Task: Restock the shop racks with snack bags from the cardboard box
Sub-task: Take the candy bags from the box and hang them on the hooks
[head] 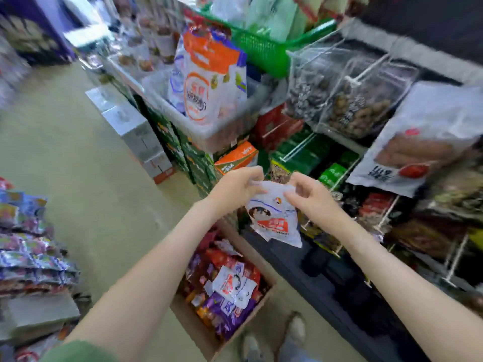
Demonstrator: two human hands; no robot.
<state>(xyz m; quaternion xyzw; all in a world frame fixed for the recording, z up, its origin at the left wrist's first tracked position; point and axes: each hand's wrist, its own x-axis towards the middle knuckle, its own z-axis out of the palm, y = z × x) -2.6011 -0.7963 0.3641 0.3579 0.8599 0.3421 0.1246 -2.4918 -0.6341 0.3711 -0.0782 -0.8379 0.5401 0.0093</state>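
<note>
I'm gripping the bag [274,218] by its top edge with left hand [236,185] and right hand [311,197], above the box [198,327]. I'm thinking: pull top taut, square it to the rack [388,214] right of box.

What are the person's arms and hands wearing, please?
The left hand and right hand are ungloved, with no ring or watch visible, and both forearms are bare. A green sleeve shows at the left arm's upper end; no sleeve shows on the right arm.
</note>
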